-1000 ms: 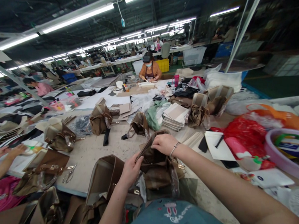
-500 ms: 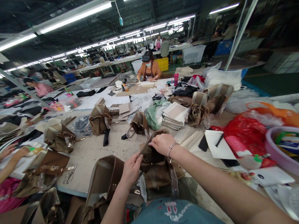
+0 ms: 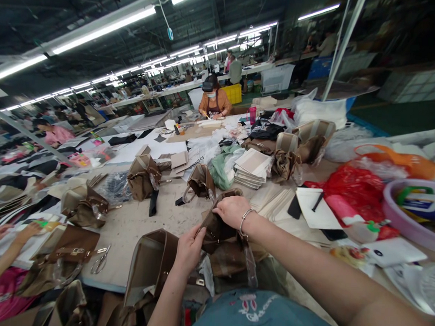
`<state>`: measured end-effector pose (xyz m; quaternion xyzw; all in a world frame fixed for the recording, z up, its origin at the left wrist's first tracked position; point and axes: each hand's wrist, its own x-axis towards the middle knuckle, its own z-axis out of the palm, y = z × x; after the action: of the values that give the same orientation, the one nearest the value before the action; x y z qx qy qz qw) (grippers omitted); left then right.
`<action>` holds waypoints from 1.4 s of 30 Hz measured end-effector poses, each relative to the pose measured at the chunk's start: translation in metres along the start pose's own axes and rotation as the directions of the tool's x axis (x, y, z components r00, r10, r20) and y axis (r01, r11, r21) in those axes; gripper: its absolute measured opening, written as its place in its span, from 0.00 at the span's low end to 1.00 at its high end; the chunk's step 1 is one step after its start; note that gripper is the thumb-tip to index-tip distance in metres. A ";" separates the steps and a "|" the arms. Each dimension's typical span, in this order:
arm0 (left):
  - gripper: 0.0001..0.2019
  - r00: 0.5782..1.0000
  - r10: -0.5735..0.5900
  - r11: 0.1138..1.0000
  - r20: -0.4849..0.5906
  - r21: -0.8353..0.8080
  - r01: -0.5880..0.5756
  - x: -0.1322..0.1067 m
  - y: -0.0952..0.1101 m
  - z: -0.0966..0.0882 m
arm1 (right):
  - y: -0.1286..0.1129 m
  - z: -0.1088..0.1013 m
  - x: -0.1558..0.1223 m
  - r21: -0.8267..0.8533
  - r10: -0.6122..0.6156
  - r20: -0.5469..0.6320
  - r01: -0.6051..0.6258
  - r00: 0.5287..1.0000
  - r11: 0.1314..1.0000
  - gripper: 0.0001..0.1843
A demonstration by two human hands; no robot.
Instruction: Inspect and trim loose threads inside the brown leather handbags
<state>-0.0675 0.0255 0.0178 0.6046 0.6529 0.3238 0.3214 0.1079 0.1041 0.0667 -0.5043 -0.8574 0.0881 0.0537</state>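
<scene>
Between my hands is a brown handbag (image 3: 227, 258) with its mouth facing up, standing at the table edge in front of me. My left hand (image 3: 189, 251) pinches the near left part of its rim, thumb on top. Farther along the same rim, my right hand (image 3: 231, 212) grips with curled fingers, its fingertips partly inside the bag. A bracelet sits on the right wrist. Clear plastic wrap hangs from the bag's right side. Just left of my left forearm stands another open brown handbag (image 3: 150, 261), apart from the one I hold.
Several more brown bags stand on the table, one (image 3: 144, 176) ahead to the left. Scissors (image 3: 101, 260) lie at left, near a co-worker's hands (image 3: 27, 233). A stack of beige panels (image 3: 252, 167), a red plastic bag (image 3: 358, 190) and a purple basin (image 3: 400, 216) are to the right.
Both hands keep their hold on the bag's rim, with only a slight shift. The view has turned a little. At left, the co-worker's hands have moved slightly.
</scene>
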 end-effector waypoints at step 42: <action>0.12 0.993 0.083 0.713 0.089 0.690 -0.122 0.037 0.039 0.003 | 0.034 -0.005 0.015 0.012 -0.007 -0.063 0.007 0.998 1.000 0.13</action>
<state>-0.0448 0.0645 0.0469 0.7242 0.6837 0.0571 0.0698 0.1303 0.1340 0.0648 -0.5034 -0.8565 0.0774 0.0839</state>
